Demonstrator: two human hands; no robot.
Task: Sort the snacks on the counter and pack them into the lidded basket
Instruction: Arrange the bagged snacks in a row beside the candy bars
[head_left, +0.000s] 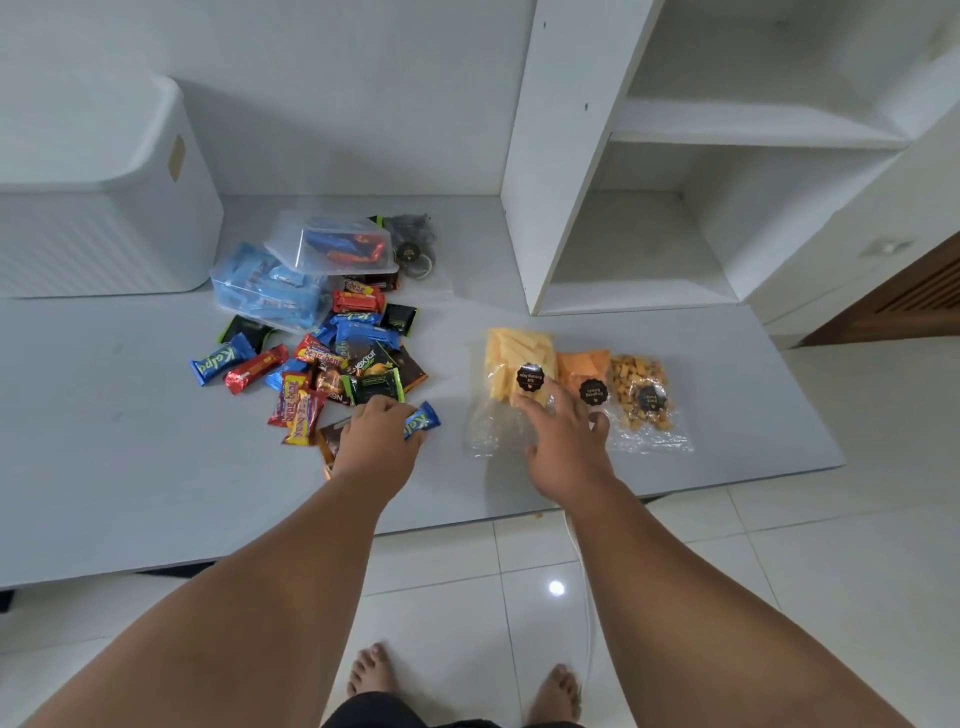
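Two hands sorting: left hand (382, 439) curled round blue Kalpa bar (425, 420); right hand (563, 439) spread on yellow-stick bag (511, 358). Next, likely: open lidded basket (104, 218), far left of grip.

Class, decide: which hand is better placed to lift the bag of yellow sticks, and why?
Right. The right hand rests on the yellow bag, while the left hand is at the wrapper pile, holding a blue bar.

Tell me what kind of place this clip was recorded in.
Probably a room in a home: a low white counter with built-in shelves, a glossy tiled floor under bare feet, and loose snack packets beside a white lidded basket.
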